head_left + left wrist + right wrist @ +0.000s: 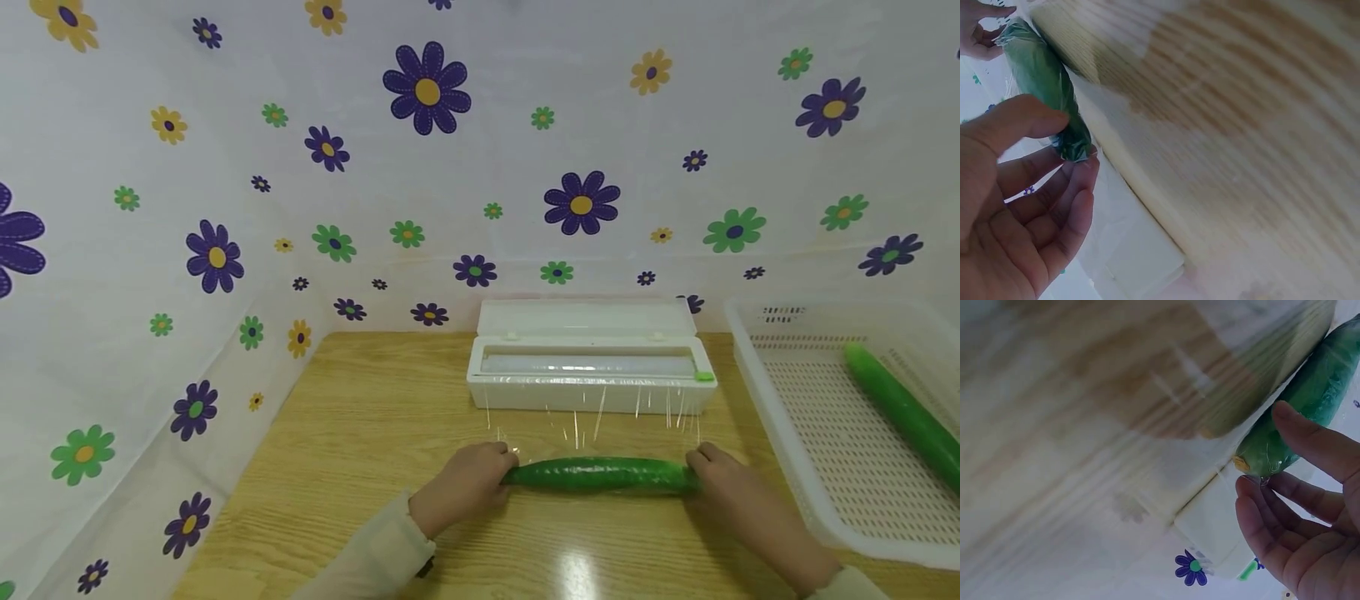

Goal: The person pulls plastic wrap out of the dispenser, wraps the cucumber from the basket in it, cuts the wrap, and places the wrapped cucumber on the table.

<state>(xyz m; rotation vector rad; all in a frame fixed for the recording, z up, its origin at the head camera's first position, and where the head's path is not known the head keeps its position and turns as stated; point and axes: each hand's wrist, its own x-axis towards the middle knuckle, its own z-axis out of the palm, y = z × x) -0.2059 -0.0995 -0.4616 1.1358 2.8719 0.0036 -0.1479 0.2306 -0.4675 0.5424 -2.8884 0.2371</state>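
A long green cucumber (603,475) lies crosswise over the table, clear cling film wrapped around it. Its left end is pinched between the thumb and fingers of my left hand (468,479). My right hand (738,492) grips the other end the same way. Crinkled film shows on the cucumber (1038,72) in the left wrist view; a yellowish tip shows in the right wrist view. From the cucumber, a sheet of cling film (588,421) stretches back to a white dispenser box (592,398), its lid up and a film roll (585,364) inside.
To the right stands a white perforated plastic basket (795,467) with another cucumber (907,412) in it. A green slider (704,377) sits at the dispenser's right end. Flower-printed sheeting (495,150) hangs behind and left of the wooden table (360,400).
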